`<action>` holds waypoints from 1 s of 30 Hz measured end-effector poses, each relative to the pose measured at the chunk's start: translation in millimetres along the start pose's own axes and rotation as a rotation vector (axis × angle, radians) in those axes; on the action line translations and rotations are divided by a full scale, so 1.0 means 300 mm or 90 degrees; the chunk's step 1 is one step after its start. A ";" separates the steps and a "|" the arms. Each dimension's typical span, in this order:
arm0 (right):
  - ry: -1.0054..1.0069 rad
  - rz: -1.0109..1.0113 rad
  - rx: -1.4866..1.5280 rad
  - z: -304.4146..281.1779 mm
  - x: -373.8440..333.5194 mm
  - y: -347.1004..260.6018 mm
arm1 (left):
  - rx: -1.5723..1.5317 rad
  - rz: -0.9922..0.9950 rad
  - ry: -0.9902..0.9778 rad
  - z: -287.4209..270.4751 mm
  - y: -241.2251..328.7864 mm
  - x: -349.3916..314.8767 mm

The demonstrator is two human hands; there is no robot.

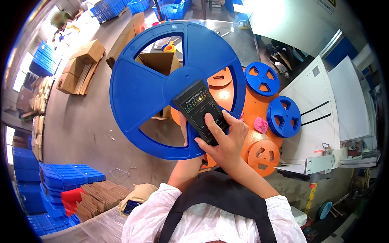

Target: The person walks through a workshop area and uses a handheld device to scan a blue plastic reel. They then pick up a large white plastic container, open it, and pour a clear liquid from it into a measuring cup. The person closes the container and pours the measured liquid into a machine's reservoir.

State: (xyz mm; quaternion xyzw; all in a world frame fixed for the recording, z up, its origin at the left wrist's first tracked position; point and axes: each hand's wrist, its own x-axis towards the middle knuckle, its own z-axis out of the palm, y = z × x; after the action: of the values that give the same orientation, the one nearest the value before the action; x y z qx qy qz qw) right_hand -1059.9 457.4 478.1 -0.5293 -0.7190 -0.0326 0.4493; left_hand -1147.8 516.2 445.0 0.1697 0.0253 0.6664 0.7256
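A large blue plastic reel flange (139,91), a disc with cut-out windows, is held up in front of me. My left hand (183,126) grips it from behind near the lower edge; most of those fingers are hidden by the disc. Closed around a black handheld surface resistance meter (198,111), my right hand (229,139) keeps the meter flat against the disc, just right of its hub. The thumb and a finger press on the meter's face. A small light glows among the row of indicators near its top.
Orange round table (253,101) at right bears stacked blue reels (283,117), orange reels (262,158) and a pink crumpled piece (260,124). An open cardboard box (162,60) stands beyond the disc. Blue crates (71,176) and flattened cardboard (101,196) lie at lower left.
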 end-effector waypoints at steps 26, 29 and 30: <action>-0.038 0.035 0.060 0.017 -0.015 0.051 | 0.030 -0.048 0.037 -0.097 0.030 0.008; -0.069 0.219 0.300 -0.017 -0.099 0.196 | 0.024 -0.106 0.116 -0.127 -0.056 -0.008; -0.082 0.297 0.397 -0.034 -0.138 0.236 | 0.038 -0.125 0.133 -0.159 -0.061 -0.017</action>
State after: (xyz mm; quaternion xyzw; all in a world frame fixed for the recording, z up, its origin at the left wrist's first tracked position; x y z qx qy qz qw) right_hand -996.2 452.8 425.6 -0.5175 -0.5819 0.3235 0.5375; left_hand -1143.2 520.3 394.1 0.1178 0.1375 0.6049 0.7754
